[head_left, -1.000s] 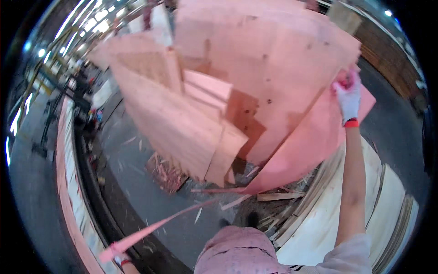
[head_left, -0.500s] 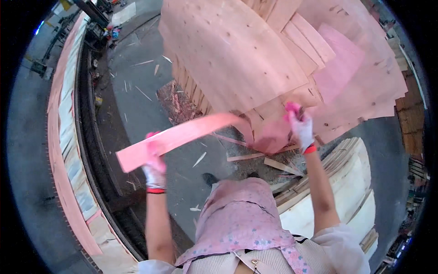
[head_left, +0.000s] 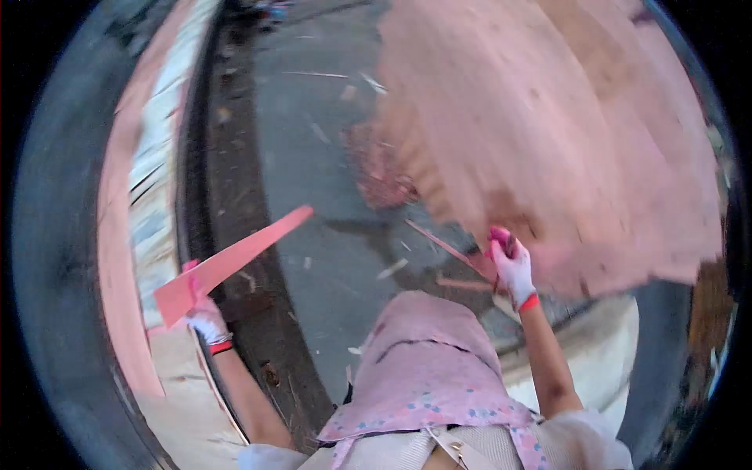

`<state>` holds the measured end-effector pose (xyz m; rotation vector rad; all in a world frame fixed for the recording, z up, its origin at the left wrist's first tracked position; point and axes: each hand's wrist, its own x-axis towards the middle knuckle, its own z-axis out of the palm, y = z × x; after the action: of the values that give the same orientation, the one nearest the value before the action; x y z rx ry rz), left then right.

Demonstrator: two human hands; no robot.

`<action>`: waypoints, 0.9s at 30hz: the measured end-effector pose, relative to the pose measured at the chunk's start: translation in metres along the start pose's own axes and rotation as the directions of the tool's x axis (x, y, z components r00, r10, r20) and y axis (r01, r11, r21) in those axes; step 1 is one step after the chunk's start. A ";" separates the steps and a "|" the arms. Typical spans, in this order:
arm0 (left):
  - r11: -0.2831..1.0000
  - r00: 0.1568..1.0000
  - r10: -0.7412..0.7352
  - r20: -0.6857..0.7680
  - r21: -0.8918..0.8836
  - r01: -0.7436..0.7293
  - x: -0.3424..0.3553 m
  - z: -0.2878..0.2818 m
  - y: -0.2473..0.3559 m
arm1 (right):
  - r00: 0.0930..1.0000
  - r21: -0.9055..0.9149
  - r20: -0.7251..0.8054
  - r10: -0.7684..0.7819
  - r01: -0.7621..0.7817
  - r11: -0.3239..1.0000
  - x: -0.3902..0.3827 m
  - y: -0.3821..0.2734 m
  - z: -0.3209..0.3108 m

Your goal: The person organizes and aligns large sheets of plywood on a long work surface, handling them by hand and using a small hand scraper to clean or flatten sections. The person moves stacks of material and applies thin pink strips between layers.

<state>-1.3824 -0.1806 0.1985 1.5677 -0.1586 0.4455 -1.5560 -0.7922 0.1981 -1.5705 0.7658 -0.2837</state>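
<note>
My left hand [head_left: 207, 316], in a white glove with pink fingers, is closed around the wide end of a pink veneer strip [head_left: 243, 254]. The strip slants up to the right and narrows to a tip above the floor. Its wide end is over the long band of veneer [head_left: 154, 227] at the left. My right hand [head_left: 512, 270], gloved alike, is by the near edge of a big stack of pinkish veneer sheets [head_left: 509, 117]. Its fingers are curled together; what they hold, if anything, I cannot make out.
A dark rail [head_left: 196, 157] runs beside the veneer band. Wood slivers and a heap of reddish scraps [head_left: 384, 176] lie on the grey floor [head_left: 313, 141]. Pale veneer sheets [head_left: 603, 345] are stacked at the right, behind my right forearm.
My left hand has carried the veneer strip left, from above the floor to the veneer band. The view has shifted left, and my right hand now sits lower against the stack's near edge.
</note>
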 end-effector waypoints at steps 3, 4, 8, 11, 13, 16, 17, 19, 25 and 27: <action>0.859 0.997 0.066 0.037 0.507 -0.076 0.023 0.065 0.119 | 0.921 0.025 0.326 -0.213 0.217 0.976 0.002 -0.037 0.093; 0.827 0.988 0.150 0.042 0.542 -0.149 0.032 0.080 0.154 | 0.874 0.149 0.428 -0.230 0.182 0.972 -0.006 -0.053 0.122; 0.847 0.931 0.181 0.318 0.431 -0.312 0.053 0.075 0.205 | 0.438 0.265 0.734 -0.518 0.519 0.813 -0.037 -0.128 0.257; 0.702 0.825 0.167 0.540 0.522 -0.484 0.072 0.085 0.209 | 0.119 0.566 0.603 -0.789 0.634 0.528 -0.062 -0.161 0.356; 0.733 0.855 0.152 0.496 0.523 -0.434 0.084 0.090 0.200 | 0.022 0.367 0.818 -0.575 0.750 0.551 -0.066 -0.171 0.398; 0.981 0.981 -0.191 0.037 0.037 0.190 0.108 0.103 0.191 | 0.060 0.413 0.837 -0.544 0.582 0.700 -0.054 -0.171 0.457; 0.990 0.988 -0.122 -0.096 0.059 0.128 0.127 0.104 0.180 | 0.056 0.444 0.846 -0.530 0.478 0.758 -0.045 -0.168 0.478; 0.984 0.964 -0.167 -0.207 0.022 0.175 0.156 0.093 0.143 | 0.121 0.430 0.865 -0.487 0.322 0.843 -0.030 -0.196 0.507; 0.876 0.849 -0.482 -0.216 -0.135 0.463 0.172 0.027 0.082 | 0.078 0.062 0.997 -0.028 -0.488 0.871 0.000 -0.224 0.622; 0.803 0.761 -0.522 -0.385 0.080 0.591 0.183 -0.005 0.071 | -0.047 -0.018 0.999 -0.003 -0.436 0.900 0.000 -0.216 0.660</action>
<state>-1.2427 -0.1485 0.3331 1.6106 0.6419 0.2528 -1.0983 -0.2783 0.2938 -0.8551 -0.2807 0.9710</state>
